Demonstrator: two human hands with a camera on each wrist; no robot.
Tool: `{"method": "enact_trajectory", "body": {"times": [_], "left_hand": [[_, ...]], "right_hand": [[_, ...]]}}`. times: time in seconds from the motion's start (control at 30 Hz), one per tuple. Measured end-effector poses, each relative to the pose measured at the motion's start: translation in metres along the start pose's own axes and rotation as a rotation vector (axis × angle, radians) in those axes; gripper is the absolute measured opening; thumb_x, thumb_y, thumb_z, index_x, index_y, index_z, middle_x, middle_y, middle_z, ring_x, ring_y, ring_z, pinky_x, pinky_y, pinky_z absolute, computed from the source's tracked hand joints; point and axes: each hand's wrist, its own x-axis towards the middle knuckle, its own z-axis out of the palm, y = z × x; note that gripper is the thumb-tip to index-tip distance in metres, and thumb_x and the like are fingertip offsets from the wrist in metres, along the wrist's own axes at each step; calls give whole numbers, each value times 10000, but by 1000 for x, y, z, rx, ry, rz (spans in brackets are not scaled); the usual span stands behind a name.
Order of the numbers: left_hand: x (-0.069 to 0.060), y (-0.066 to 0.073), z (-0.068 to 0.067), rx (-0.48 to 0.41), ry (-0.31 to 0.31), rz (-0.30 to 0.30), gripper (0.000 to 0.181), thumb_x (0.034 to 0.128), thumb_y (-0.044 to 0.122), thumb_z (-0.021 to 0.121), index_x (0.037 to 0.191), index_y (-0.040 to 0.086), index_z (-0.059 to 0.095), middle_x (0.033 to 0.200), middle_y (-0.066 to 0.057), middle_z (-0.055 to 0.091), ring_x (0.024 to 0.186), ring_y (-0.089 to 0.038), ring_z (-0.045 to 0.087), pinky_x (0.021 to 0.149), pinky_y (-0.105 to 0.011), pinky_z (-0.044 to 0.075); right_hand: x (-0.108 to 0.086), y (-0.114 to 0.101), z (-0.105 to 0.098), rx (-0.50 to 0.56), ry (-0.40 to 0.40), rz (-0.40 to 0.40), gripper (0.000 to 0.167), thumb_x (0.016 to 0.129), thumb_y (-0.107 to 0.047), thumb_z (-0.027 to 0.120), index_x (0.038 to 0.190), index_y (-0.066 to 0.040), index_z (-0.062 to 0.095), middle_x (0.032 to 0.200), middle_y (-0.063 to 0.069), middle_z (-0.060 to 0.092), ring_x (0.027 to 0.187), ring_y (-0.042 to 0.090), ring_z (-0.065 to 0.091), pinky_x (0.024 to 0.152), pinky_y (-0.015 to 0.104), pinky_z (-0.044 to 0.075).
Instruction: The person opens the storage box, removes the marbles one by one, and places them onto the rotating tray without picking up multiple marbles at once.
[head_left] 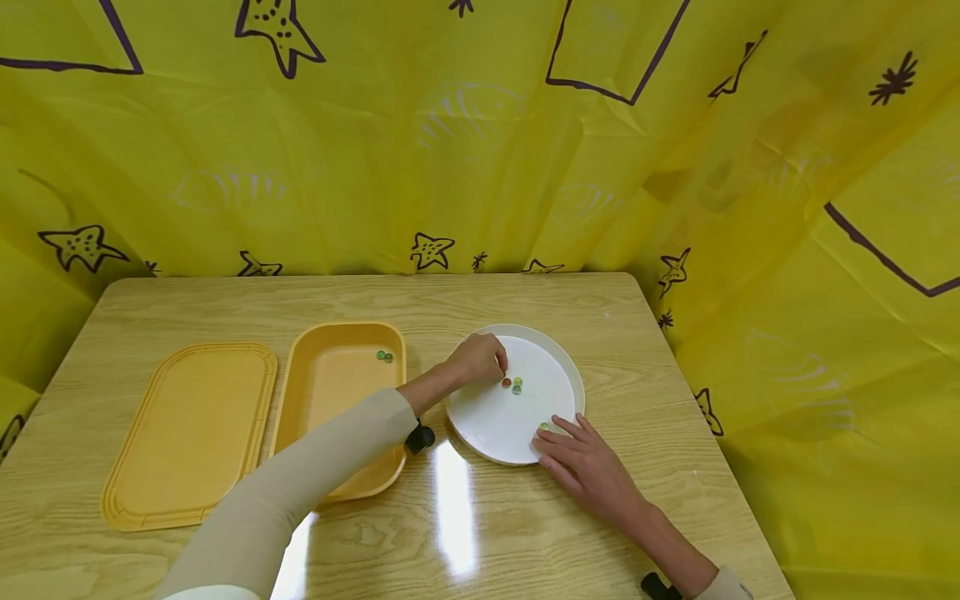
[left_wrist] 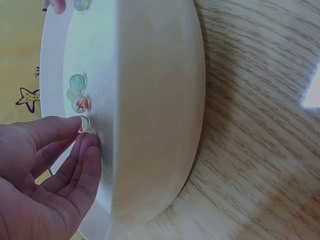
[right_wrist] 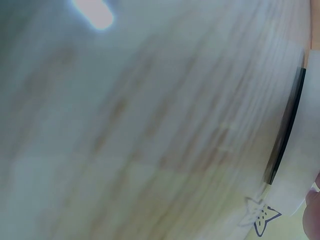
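Observation:
My left hand (head_left: 477,360) reaches into a round white dish (head_left: 487,429). In the left wrist view, its thumb and fingers pinch a clear glass marble (left_wrist: 85,124) with a bit of red. Beside it lie a marble with red inside (left_wrist: 80,104), a yellowish one (left_wrist: 73,94) and a green one (left_wrist: 77,81). My right hand (head_left: 588,467) lies over the dish's near right rim with fingers extended. A yellow-green marble (head_left: 543,427) sits by its fingertips. The right wrist view shows mostly blurred tabletop and a sliver of fingertip.
Left of the dish stands a yellow-orange tub (head_left: 341,375) with two green marbles (head_left: 385,356) in its far right corner. A flat yellow lid (head_left: 195,425) lies further left. Yellow curtains (head_left: 360,167) hang around the wooden table (head_left: 637,375).

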Motion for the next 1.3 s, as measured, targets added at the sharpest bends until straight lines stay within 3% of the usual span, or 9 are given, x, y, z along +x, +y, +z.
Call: {"method": "enact_trajectory", "body": {"times": [0.3,0.5,0.63,1.0,1.3], "left_hand": [[-1,0,-2,-29,2,-18,77,821,6,733,877,45,768,978,-65,686,748,-153,544,631,-229,439],[-4,-2,-9,-100,-8,-44,111,867,21,726,974,18,754,962,-89,698,760,-172,618,631,-237,473],[-10,-4,-14,-103,3,-25,139,875,20,722,1012,15,748,972,-92,712,806,-191,658,648,-246,492],[-40,-13,-39,-217,24,33,177,907,48,714,1075,-5,725,899,-79,707,809,-193,655,677,-285,514],[-73,-36,-66,-237,88,19,181,907,62,696,1065,-25,705,893,-68,707,839,-209,660,712,-321,523]], "right_hand": [[0,1,1,-3,17,-14,284,986,-287,638,1197,-128,742,1251,5,680,1284,284,535,1093,558,297],[1,0,1,1,19,-14,279,984,-280,640,1190,-125,745,1248,6,682,1282,287,536,1097,552,293],[2,-1,0,7,19,-13,276,979,-272,648,1191,-123,744,1247,8,683,1282,290,536,1106,542,285],[1,-1,0,8,5,3,294,939,-230,698,1212,-130,737,1256,6,677,1299,277,522,1103,556,285],[1,0,1,15,33,-9,303,923,-207,715,1214,-121,734,1246,21,682,1290,289,529,1088,570,296]]}}
